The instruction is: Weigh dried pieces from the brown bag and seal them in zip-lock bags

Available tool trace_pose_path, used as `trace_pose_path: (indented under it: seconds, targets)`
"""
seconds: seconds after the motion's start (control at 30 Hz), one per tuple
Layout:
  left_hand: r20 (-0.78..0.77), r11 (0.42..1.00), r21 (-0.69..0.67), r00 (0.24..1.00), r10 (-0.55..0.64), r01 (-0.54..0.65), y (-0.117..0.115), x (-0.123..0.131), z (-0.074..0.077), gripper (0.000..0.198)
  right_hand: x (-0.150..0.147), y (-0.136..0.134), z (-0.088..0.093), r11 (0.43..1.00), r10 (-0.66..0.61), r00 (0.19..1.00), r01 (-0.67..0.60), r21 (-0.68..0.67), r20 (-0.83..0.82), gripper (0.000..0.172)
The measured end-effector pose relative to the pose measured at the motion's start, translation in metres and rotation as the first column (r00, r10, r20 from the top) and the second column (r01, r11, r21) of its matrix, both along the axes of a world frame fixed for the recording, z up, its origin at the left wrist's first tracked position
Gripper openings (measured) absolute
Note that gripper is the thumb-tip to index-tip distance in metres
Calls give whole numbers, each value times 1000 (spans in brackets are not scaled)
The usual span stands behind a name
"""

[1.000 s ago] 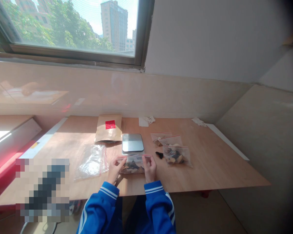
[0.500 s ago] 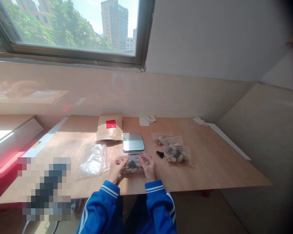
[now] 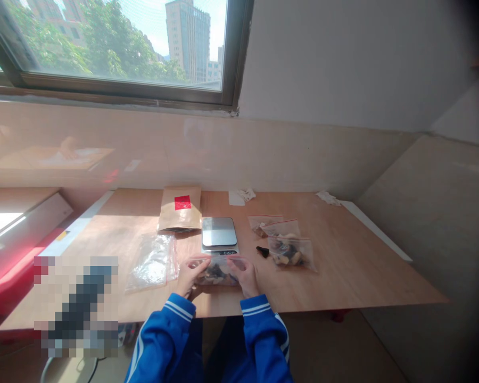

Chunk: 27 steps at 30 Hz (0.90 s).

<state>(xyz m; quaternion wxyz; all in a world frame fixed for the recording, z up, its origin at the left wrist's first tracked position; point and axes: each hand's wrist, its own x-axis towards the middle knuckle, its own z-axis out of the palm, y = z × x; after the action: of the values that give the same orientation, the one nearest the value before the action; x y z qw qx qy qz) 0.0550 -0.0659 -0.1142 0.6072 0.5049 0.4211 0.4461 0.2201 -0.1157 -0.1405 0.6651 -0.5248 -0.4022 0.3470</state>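
Note:
A clear zip bag (image 3: 217, 274) with dark and pale pieces inside is held by its top edge near the table's front. My left hand (image 3: 190, 275) pinches the left end of that edge, and my right hand (image 3: 245, 274) pinches the right end. Just behind the bag stands a kitchen scale (image 3: 219, 232) with a bare silver plate. To the right lies a filled zip bag (image 3: 290, 252) of similar pieces, with two more bags behind it. A single black piece (image 3: 262, 251) rests on the wood between the scale and those bags.
Flat clear bags (image 3: 154, 263) lie left of my hands. A brown paper pouch (image 3: 179, 213) with a red label is behind them. Crumpled white paper (image 3: 245, 195) lies at the table's back edge, another piece (image 3: 328, 198) farther right. A blurred patch covers the table's left front.
Both hands keep hold of the bag's top edge and have spread very slightly apart. The other things on the table have stayed in place.

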Motion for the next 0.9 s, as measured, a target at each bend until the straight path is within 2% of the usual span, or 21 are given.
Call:
trace_pose_path:
  seconds: [0.1,0.27,0.47,0.67,0.9]
  targets:
    - [9,995,-36,995,-95,95,-1,-2,3,39,2,-1,-3,997,62,997,-64,-39,-51,32]
    - [29,996,-41,996,-82,83,-4,-1,4,36,-1,-1,2,987,137,985,-144,-67,-101,36]
    - [47,996,-54,996,-75,77,-3,-1,4,33,-10,-1,14,996,81,996,-81,-32,-23,27]
    - [24,999,-39,1000,-16,17,-3,1,1,34,-16,2,12,1000,-14,1000,14,-2,17,26]
    - [36,995,-46,995,-88,90,-4,3,4,36,-12,1,10,998,67,998,-67,-12,-18,23]
